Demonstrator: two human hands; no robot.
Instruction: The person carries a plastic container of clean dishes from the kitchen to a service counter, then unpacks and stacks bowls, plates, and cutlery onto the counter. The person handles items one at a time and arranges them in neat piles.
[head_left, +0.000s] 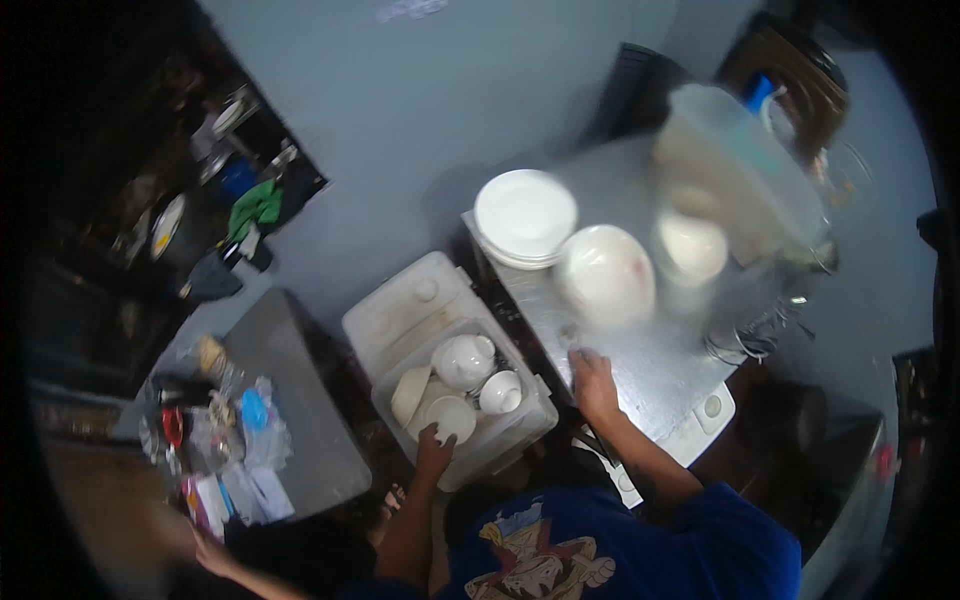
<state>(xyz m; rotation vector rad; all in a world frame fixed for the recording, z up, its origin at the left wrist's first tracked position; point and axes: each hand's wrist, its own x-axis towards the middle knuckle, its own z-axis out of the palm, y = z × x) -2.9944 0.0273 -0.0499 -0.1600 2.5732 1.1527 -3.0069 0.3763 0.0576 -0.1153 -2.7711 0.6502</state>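
My left hand (437, 448) reaches into a white plastic box (544, 420), its fingers at the rim of a white bowl (452, 418). Beside that bowl in the box lie a cream bowl (411, 395), a white lidded pot or stacked cups (463, 361) and a white cup (501, 392). My right hand (594, 379) rests at the near edge of a metal table (540, 300), its fingers partly curled; whether it holds anything is unclear. Beyond it on the table are a stack of white plates (526, 215), large white bowls (607, 274) and a smaller stack of cream bowls (694, 244).
The box's lid (409, 307) hangs open against the wall side. A translucent tub (742, 165) and wire utensils (750, 334) stand at the table's far right. On the left, a grey table (300, 442) bears bags and packets. Another person's hand (214, 553) shows at lower left.
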